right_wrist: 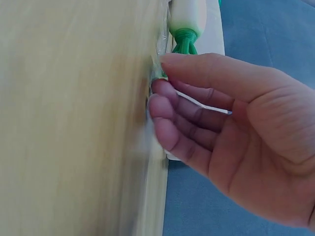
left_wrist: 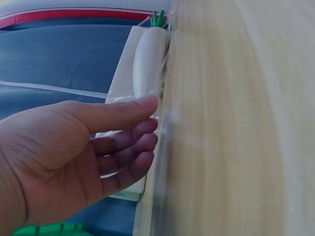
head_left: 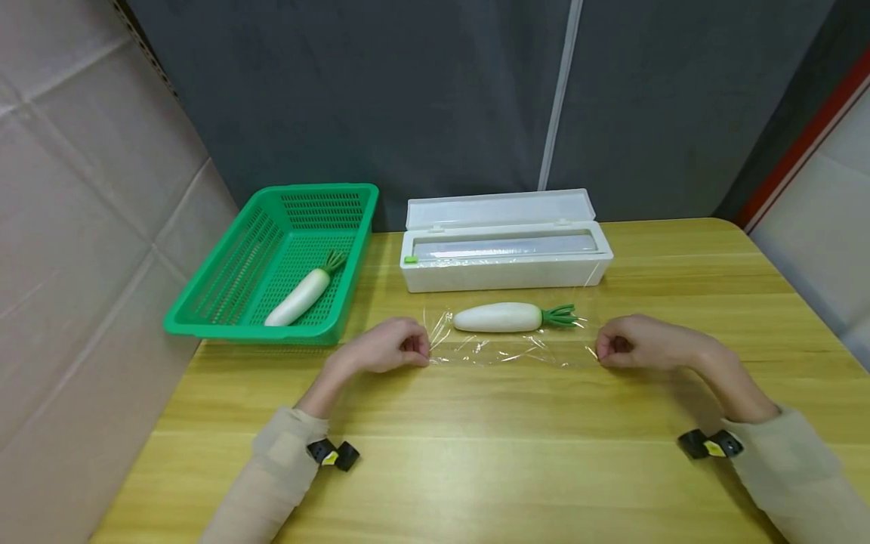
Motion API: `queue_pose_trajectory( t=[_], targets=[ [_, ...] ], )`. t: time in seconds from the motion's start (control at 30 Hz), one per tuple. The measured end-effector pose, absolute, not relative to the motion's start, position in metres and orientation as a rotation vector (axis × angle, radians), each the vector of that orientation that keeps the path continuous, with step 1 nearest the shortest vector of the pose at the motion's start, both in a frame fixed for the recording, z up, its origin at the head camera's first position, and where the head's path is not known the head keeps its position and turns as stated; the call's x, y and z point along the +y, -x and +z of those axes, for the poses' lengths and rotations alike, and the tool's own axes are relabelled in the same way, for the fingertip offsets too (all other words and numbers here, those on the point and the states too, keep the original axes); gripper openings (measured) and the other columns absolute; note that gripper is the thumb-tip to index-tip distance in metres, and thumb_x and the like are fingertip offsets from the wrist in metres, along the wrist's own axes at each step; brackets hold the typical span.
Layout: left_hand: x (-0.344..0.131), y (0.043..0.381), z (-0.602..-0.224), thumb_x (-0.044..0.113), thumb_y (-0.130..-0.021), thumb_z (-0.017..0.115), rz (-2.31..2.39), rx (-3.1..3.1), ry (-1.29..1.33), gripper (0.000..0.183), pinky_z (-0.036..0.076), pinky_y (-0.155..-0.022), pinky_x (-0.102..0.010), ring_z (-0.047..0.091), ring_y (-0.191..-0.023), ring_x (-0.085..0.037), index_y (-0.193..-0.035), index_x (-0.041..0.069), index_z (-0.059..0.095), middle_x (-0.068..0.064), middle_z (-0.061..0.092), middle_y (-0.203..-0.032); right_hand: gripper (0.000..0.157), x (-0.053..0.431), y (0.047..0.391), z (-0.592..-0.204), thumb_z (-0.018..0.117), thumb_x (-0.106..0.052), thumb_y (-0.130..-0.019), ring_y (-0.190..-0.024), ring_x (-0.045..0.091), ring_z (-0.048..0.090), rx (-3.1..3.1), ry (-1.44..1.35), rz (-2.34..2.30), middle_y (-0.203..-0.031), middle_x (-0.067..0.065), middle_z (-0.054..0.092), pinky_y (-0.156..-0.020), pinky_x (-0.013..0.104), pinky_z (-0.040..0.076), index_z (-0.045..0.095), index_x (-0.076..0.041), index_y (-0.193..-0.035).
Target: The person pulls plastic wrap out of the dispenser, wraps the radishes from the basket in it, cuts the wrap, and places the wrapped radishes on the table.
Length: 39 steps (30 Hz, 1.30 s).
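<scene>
A white radish [head_left: 499, 317] with green stems lies lengthwise on a sheet of clear plastic wrap [head_left: 485, 351] on the table. My left hand [head_left: 390, 346] pinches the wrap at its near left corner between thumb and fingertips. At the near right corner, my right hand [head_left: 642, 344] pinches it the same way. The left wrist view has the radish [left_wrist: 148, 61] beyond my thumb, with wrap bunched along its side. Green radish stems [right_wrist: 185, 43] show just past my fingertips in the right wrist view.
Behind the radish stands a white wrap dispenser box [head_left: 506, 276], its lid raised, with a roll inside. To the left, a green plastic basket [head_left: 224, 330] holds a second white radish [head_left: 300, 298]. A dark curtain [head_left: 367, 98] hangs behind the wooden table [head_left: 489, 468].
</scene>
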<state>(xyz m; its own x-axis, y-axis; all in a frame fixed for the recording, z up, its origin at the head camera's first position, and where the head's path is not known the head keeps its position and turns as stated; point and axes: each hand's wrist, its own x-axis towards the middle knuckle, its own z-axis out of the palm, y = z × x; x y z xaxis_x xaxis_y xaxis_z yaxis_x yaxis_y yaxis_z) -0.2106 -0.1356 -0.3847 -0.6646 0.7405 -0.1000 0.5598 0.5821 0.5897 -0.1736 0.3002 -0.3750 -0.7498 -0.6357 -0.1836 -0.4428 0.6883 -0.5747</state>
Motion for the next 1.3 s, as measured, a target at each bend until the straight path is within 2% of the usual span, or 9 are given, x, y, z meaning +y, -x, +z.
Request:
queue_pose_trajectory(
  t=[0.4,0.7,0.93,1.13,1.3],
  targets=[
    [-0.139,0.211,-0.375,0.011,-0.093,0.073,0.853,2.48,-1.033,0.007,0.053,-0.075,-0.028,0.06,-0.079,-0.01,-0.09,0.012,0.067,0.005,0.065,-0.084,0.005,0.304,0.173,-0.363,0.071,-0.009,-0.094,-0.073,0.006,0.052,2.665,0.814,-0.775,-0.081,-0.009,0.058,-0.065,0.025,0.047,0.067,-0.012,-0.093],
    [-0.145,0.211,-0.367,0.008,-0.094,0.071,0.896,2.519,-1.001,0.007,0.052,-0.073,-0.03,0.058,-0.077,-0.012,-0.09,0.011,0.066,0.002,0.064,-0.084,0.016,0.305,0.172,-0.36,0.074,0.001,-0.088,-0.074,0.006,0.055,2.761,0.848,-0.883,-0.081,-0.006,0.061,-0.066,0.026,0.05,0.065,-0.012,-0.092],
    [-0.144,0.212,-0.366,0.006,-0.095,0.07,0.894,2.582,-0.987,0.007,0.052,-0.071,-0.029,0.058,-0.077,-0.013,-0.091,0.009,0.065,0.002,0.064,-0.083,0.021,0.305,0.174,-0.36,0.07,0.002,-0.091,-0.079,0.006,0.056,2.773,0.869,-0.891,-0.091,-0.003,0.066,-0.068,0.026,0.051,0.069,-0.005,-0.11],
    [-0.14,0.214,-0.363,0.004,-0.096,0.068,0.899,2.667,-0.999,0.007,0.051,-0.069,-0.03,0.056,-0.076,-0.014,-0.091,0.007,0.064,-0.002,0.064,-0.083,0.018,0.304,0.176,-0.363,0.068,0.005,-0.091,-0.074,0.004,0.051,2.834,0.935,-0.876,-0.089,-0.007,0.064,-0.062,0.024,0.046,0.072,-0.011,-0.099],
    [-0.136,0.216,-0.361,0.003,-0.096,0.068,0.904,2.716,-0.992,0.006,0.052,-0.07,-0.031,0.057,-0.077,-0.015,-0.093,0.005,0.063,-0.003,0.063,-0.084,0.02,0.302,0.176,-0.362,0.068,0.006,-0.089,-0.071,0.003,0.049,2.882,0.925,-0.858,-0.086,-0.007,0.062,-0.059,0.023,0.044,0.072,-0.011,-0.097]
  ],
)
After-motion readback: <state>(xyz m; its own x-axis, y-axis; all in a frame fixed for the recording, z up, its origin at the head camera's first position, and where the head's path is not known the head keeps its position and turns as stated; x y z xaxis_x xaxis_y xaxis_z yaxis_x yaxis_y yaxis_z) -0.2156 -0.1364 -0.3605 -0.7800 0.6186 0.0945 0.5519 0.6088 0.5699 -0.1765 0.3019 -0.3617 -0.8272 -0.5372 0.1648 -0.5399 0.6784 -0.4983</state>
